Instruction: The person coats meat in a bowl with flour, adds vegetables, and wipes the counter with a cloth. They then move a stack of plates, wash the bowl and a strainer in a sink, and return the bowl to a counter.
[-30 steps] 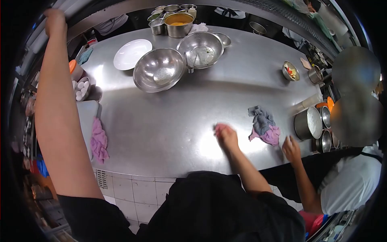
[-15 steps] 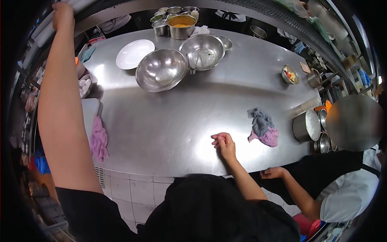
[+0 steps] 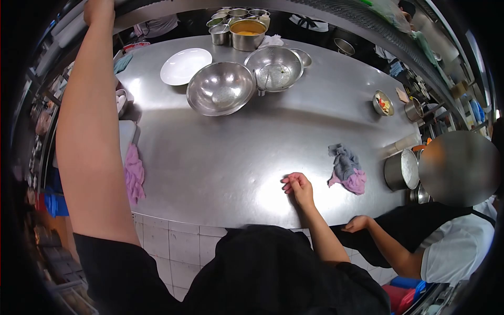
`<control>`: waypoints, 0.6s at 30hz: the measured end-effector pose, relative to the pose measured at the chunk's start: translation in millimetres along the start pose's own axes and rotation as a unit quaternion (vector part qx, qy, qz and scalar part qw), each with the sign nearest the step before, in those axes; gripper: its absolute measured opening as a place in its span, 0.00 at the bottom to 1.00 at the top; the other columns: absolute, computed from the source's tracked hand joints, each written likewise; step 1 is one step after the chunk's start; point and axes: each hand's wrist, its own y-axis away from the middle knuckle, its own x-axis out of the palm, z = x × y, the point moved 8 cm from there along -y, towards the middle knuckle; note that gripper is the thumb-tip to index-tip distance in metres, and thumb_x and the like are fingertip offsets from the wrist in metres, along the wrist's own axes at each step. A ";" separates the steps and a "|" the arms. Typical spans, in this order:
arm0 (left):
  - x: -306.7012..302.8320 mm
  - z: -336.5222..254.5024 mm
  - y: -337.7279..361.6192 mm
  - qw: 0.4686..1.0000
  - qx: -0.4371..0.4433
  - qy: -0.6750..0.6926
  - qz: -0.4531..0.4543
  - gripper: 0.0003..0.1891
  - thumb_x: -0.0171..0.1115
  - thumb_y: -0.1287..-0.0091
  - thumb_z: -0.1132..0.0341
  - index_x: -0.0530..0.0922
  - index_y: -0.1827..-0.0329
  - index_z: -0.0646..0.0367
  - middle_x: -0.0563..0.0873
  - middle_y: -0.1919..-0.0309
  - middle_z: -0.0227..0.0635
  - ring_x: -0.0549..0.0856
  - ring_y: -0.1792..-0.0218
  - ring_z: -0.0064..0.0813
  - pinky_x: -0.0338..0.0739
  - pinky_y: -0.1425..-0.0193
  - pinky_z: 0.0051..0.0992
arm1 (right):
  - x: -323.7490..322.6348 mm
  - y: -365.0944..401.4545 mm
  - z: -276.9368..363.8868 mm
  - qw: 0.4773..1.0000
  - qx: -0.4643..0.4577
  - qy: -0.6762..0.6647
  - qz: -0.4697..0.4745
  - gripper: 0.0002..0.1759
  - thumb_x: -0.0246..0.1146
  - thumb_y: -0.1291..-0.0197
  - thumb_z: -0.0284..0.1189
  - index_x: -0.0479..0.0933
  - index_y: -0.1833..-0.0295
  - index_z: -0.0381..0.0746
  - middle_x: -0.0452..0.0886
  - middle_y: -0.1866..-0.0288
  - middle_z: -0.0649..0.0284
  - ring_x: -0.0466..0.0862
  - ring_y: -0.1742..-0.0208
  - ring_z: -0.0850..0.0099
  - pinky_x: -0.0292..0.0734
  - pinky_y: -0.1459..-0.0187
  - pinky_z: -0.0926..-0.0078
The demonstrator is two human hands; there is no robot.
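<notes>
Right now, a kitchen worker's right hand (image 3: pixel 299 188) is resting on the steel counter (image 3: pixel 220 157), fingers curling loosely inward around nothing I can see, while the left hand (image 3: pixel 98 9) is reaching up to an overhead shelf (image 3: pixel 152 11), its grip unreadable. Bundled grey and pink cloths (image 3: pixel 347 169) are lying untouched just right of the right hand; the steel is looking wiped, mixing bowls (image 3: pixel 221 88) waiting beyond.

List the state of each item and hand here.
Large steel mixing bowl: upright, looks empty.
White round plate: empty.
Steel pot of orange sauce: nearly full.
Grey and pink rags: crumpled.
Pink cloth: lying loose at steel counter edge.
Right hand: fingers curled, on counter.
Left hand: raised overhead.
</notes>
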 end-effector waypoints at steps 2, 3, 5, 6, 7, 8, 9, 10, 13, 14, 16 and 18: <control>0.1 0.1 3.5 1.000 0.009 0.003 0.006 0.45 0.28 0.28 0.37 0.72 0.40 0.79 0.74 0.37 0.65 0.71 0.32 0.54 0.63 0.29 0.39 | -0.3 -0.4 -1.2 1.000 0.001 0.010 0.004 0.10 0.55 0.28 0.31 0.74 0.51 0.35 0.84 0.59 0.61 0.82 0.67 0.78 0.78 0.66 0.81; 0.6 -0.4 4.5 1.000 0.010 0.006 0.009 0.45 0.28 0.28 0.37 0.72 0.40 0.79 0.74 0.37 0.64 0.71 0.32 0.54 0.63 0.29 0.39 | -0.1 -0.9 -1.6 1.000 -0.001 0.018 0.005 0.10 0.55 0.28 0.31 0.75 0.51 0.35 0.84 0.59 0.61 0.82 0.67 0.78 0.78 0.66 0.82; 3.1 -1.2 3.2 1.000 0.013 0.014 0.012 0.45 0.29 0.28 0.37 0.72 0.39 0.78 0.74 0.37 0.64 0.71 0.32 0.54 0.63 0.29 0.38 | 1.3 -0.6 -0.6 1.000 0.003 0.022 0.002 0.10 0.55 0.28 0.32 0.75 0.52 0.35 0.85 0.60 0.62 0.82 0.67 0.78 0.78 0.66 0.82; 4.2 -1.0 2.9 1.000 0.012 0.019 0.015 0.45 0.29 0.28 0.37 0.72 0.39 0.77 0.74 0.37 0.64 0.71 0.32 0.54 0.63 0.29 0.38 | 2.2 -0.6 0.7 1.000 0.005 0.021 0.004 0.10 0.55 0.28 0.31 0.75 0.53 0.36 0.85 0.60 0.62 0.82 0.67 0.78 0.78 0.66 0.82; 5.7 -2.1 2.2 1.000 0.014 0.022 0.017 0.45 0.29 0.28 0.37 0.72 0.39 0.77 0.74 0.38 0.63 0.71 0.32 0.54 0.63 0.29 0.38 | 2.2 -0.2 1.1 1.000 0.006 0.021 0.007 0.10 0.55 0.28 0.31 0.75 0.53 0.36 0.85 0.61 0.62 0.82 0.67 0.79 0.77 0.66 0.82; 5.3 -2.4 1.4 0.999 0.014 0.028 0.018 0.44 0.29 0.28 0.36 0.73 0.39 0.76 0.75 0.38 0.63 0.71 0.32 0.53 0.63 0.29 0.38 | 2.0 -0.8 0.0 1.000 0.005 0.021 0.009 0.09 0.55 0.28 0.30 0.75 0.53 0.36 0.85 0.61 0.62 0.82 0.67 0.79 0.77 0.66 0.83; 5.9 -2.8 0.8 0.999 0.015 0.033 0.020 0.44 0.29 0.28 0.36 0.73 0.39 0.76 0.75 0.38 0.63 0.71 0.32 0.53 0.62 0.29 0.38 | 1.8 -0.1 0.0 1.000 0.006 0.021 0.010 0.09 0.55 0.28 0.30 0.75 0.53 0.36 0.85 0.61 0.62 0.82 0.67 0.79 0.77 0.66 0.83; 6.3 -2.0 0.6 0.999 0.017 0.037 0.024 0.44 0.29 0.28 0.36 0.73 0.38 0.75 0.75 0.38 0.63 0.71 0.32 0.53 0.62 0.29 0.38 | 2.2 0.1 1.1 1.000 0.009 0.025 0.008 0.09 0.54 0.28 0.30 0.76 0.53 0.36 0.84 0.61 0.62 0.82 0.67 0.79 0.77 0.66 0.83; 5.3 -1.6 -2.3 0.998 0.025 0.052 0.027 0.44 0.30 0.28 0.36 0.73 0.38 0.74 0.75 0.38 0.62 0.72 0.33 0.53 0.62 0.29 0.37 | 2.8 -1.1 0.0 1.000 0.009 0.026 0.006 0.08 0.54 0.28 0.29 0.75 0.53 0.36 0.84 0.61 0.62 0.82 0.67 0.79 0.77 0.66 0.83; 4.6 -2.2 -3.7 0.998 0.029 0.057 0.029 0.44 0.30 0.28 0.35 0.73 0.38 0.73 0.75 0.38 0.61 0.72 0.33 0.53 0.62 0.29 0.37 | 2.3 -1.3 -0.4 1.000 0.006 0.024 0.002 0.09 0.54 0.28 0.29 0.75 0.53 0.35 0.85 0.61 0.62 0.82 0.67 0.78 0.78 0.66 0.82; 4.9 -0.3 -6.4 0.997 0.033 0.068 0.032 0.44 0.30 0.27 0.35 0.73 0.37 0.72 0.76 0.38 0.61 0.72 0.33 0.52 0.62 0.29 0.37 | 2.3 -1.3 0.9 1.000 0.003 0.018 -0.002 0.09 0.53 0.28 0.29 0.75 0.52 0.35 0.84 0.61 0.61 0.82 0.67 0.78 0.78 0.67 0.82; 5.5 1.4 -12.5 0.996 0.035 0.075 0.034 0.44 0.30 0.27 0.35 0.73 0.37 0.72 0.76 0.38 0.61 0.72 0.33 0.52 0.62 0.29 0.37 | 2.1 -1.3 4.3 1.000 0.001 0.012 -0.008 0.09 0.53 0.28 0.28 0.75 0.52 0.35 0.84 0.61 0.61 0.82 0.67 0.77 0.79 0.67 0.81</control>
